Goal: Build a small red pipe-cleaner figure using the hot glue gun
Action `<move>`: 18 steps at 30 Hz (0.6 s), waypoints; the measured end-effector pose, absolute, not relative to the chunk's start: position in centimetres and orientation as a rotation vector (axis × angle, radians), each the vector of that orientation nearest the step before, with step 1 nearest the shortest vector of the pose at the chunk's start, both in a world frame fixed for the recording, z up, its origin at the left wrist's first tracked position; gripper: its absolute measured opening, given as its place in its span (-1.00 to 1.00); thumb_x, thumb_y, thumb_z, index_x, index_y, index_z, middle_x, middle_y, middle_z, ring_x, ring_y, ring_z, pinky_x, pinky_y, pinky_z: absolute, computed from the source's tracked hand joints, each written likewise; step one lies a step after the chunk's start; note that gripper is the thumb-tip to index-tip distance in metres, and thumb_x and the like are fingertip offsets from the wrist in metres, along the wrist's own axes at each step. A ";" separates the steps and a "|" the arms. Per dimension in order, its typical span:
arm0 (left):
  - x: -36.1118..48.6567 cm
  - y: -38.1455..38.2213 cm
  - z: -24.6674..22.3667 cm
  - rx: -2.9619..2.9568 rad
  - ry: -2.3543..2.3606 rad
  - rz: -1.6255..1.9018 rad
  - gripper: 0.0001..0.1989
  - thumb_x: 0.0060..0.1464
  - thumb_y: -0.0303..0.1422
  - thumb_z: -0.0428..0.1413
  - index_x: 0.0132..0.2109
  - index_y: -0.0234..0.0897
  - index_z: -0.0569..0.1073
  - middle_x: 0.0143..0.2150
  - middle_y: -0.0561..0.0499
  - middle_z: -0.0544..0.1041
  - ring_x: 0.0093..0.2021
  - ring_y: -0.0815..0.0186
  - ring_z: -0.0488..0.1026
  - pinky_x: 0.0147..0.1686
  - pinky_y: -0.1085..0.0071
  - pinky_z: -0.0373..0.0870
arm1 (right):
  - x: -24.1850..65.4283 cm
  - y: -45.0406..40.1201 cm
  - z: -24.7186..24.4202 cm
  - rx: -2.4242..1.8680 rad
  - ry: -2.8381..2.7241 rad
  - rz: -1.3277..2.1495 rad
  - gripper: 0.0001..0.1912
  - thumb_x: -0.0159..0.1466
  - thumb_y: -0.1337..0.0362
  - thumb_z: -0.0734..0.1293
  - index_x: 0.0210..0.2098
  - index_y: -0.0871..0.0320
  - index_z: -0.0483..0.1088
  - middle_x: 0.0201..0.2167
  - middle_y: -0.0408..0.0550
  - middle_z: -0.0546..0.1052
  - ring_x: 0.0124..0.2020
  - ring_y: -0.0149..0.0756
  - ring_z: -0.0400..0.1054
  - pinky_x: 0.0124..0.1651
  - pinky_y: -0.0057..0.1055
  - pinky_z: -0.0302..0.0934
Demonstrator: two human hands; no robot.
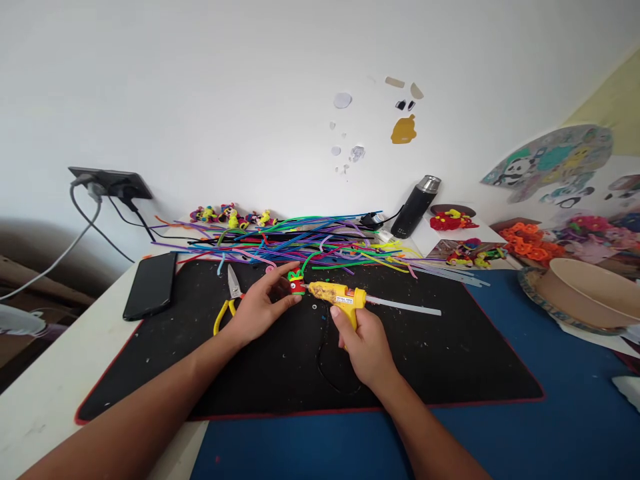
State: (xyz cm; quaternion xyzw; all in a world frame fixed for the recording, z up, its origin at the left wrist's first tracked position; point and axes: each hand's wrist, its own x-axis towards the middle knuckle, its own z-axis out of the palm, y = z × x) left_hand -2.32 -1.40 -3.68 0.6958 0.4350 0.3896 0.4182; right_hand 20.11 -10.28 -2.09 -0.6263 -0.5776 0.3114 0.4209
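My left hand [263, 300] pinches a small red and green pipe-cleaner figure [297, 283] with a googly eye between thumb and fingers. In my right hand [369, 343] is a yellow hot glue gun [330, 292], gripped by its handle. The gun's nozzle points left and meets or nearly meets the figure's right side; I cannot tell if it touches. A long glue stick [407, 306] sticks out of the gun's back. Beside my left wrist lie scissors [233, 287] with yellow handles, partly hidden by the hand. All this is over a black mat [430, 360] with red edging.
Many colored pipe cleaners [300, 240] lie along the wall. Finished-looking figures [230, 215] sit behind them. A phone [150, 285] rests at left, a black flask [416, 207] leans at back right, and a bowl [595, 293] stands far right. The gun's cord [321, 363] loops across the mat.
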 end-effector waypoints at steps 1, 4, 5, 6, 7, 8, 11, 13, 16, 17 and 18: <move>-2.3 -1.4 -3.7 1.748 1.090 0.977 -0.31 0.17 -0.18 0.30 0.41 -0.12 0.40 -0.19 0.03 0.53 -0.19 0.23 0.49 -0.13 0.29 0.43 | 20.1 -10.3 -2.1 -1.567 -1.450 0.780 -0.46 0.40 -0.17 0.23 -0.55 0.03 0.25 -0.71 -0.17 0.36 -0.63 -0.31 0.29 -0.49 -0.39 0.13; -2.3 -1.4 -3.6 1.754 1.078 0.987 -0.31 0.17 -0.19 0.30 0.41 -0.13 0.40 -0.18 0.03 0.53 -0.19 0.24 0.48 -0.12 0.29 0.44 | 20.1 -10.3 -2.3 -1.572 -1.465 0.769 -0.46 0.41 -0.17 0.23 -0.55 0.03 0.25 -0.71 -0.16 0.36 -0.63 -0.31 0.28 -0.48 -0.38 0.12; -2.3 -1.4 -3.6 1.754 1.073 0.991 -0.31 0.17 -0.20 0.30 0.41 -0.13 0.40 -0.18 0.03 0.53 -0.19 0.24 0.48 -0.11 0.29 0.44 | 20.1 -10.2 -2.4 -1.579 -1.472 0.759 -0.46 0.41 -0.17 0.22 -0.55 0.03 0.24 -0.70 -0.16 0.37 -0.62 -0.31 0.28 -0.48 -0.38 0.12; -2.3 -1.4 -3.6 1.755 1.069 0.993 -0.31 0.17 -0.20 0.30 0.41 -0.13 0.40 -0.18 0.03 0.53 -0.19 0.24 0.48 -0.10 0.28 0.45 | 20.1 -10.2 -2.4 -1.587 -1.479 0.749 -0.46 0.41 -0.17 0.22 -0.55 0.03 0.24 -0.70 -0.15 0.38 -0.62 -0.31 0.28 -0.48 -0.37 0.12; -2.3 -1.4 -3.7 1.758 1.068 0.994 -0.31 0.17 -0.20 0.31 0.41 -0.13 0.40 -0.18 0.03 0.52 -0.19 0.24 0.48 -0.10 0.28 0.45 | 20.1 -10.2 -2.5 -1.596 -1.483 0.738 -0.46 0.41 -0.17 0.22 -0.55 0.03 0.24 -0.69 -0.15 0.38 -0.61 -0.31 0.29 -0.48 -0.37 0.11; -2.3 -1.4 -3.7 1.761 1.067 0.994 -0.31 0.17 -0.19 0.31 0.41 -0.13 0.40 -0.18 0.03 0.52 -0.20 0.24 0.48 -0.10 0.28 0.46 | 20.1 -10.2 -2.5 -1.604 -1.487 0.730 -0.46 0.41 -0.18 0.21 -0.55 0.03 0.23 -0.69 -0.14 0.39 -0.61 -0.30 0.29 -0.47 -0.37 0.11; -2.3 -1.3 -3.8 1.773 1.071 0.991 -0.32 0.17 -0.19 0.31 0.40 -0.11 0.41 -0.19 0.03 0.53 -0.21 0.24 0.48 -0.11 0.27 0.46 | 20.1 -10.2 -2.4 -1.620 -1.490 0.719 -0.45 0.41 -0.19 0.20 -0.55 0.03 0.24 -0.69 -0.14 0.40 -0.60 -0.29 0.31 -0.46 -0.36 0.12; -2.3 -1.4 -3.8 1.773 1.081 0.985 -0.32 0.17 -0.19 0.31 0.40 -0.11 0.41 -0.18 0.03 0.53 -0.21 0.24 0.48 -0.11 0.27 0.46 | 20.1 -10.2 -2.4 -1.626 -1.489 0.718 -0.44 0.41 -0.20 0.20 -0.55 0.03 0.25 -0.68 -0.13 0.41 -0.60 -0.29 0.31 -0.46 -0.36 0.12; -2.3 -1.4 -3.7 1.766 1.088 0.976 -0.32 0.16 -0.19 0.31 0.40 -0.12 0.42 -0.18 0.03 0.53 -0.21 0.24 0.48 -0.12 0.27 0.46 | 20.1 -10.1 -2.4 -1.632 -1.486 0.715 -0.43 0.41 -0.21 0.20 -0.55 0.03 0.25 -0.68 -0.12 0.42 -0.59 -0.29 0.32 -0.46 -0.36 0.12; -2.3 -1.4 -3.7 1.765 1.086 0.978 -0.32 0.16 -0.19 0.31 0.40 -0.12 0.42 -0.18 0.03 0.53 -0.21 0.24 0.48 -0.11 0.27 0.47 | 20.1 -10.1 -2.4 -1.634 -1.487 0.714 -0.43 0.41 -0.22 0.20 -0.56 0.03 0.25 -0.68 -0.12 0.42 -0.59 -0.29 0.32 -0.46 -0.36 0.12; -2.3 -1.5 -3.6 1.765 1.081 0.981 -0.32 0.16 -0.19 0.31 0.40 -0.12 0.42 -0.18 0.03 0.54 -0.21 0.24 0.49 -0.10 0.27 0.47 | 20.1 -10.1 -2.5 -1.636 -1.486 0.710 -0.43 0.41 -0.22 0.20 -0.56 0.03 0.25 -0.68 -0.12 0.42 -0.59 -0.28 0.32 -0.46 -0.36 0.13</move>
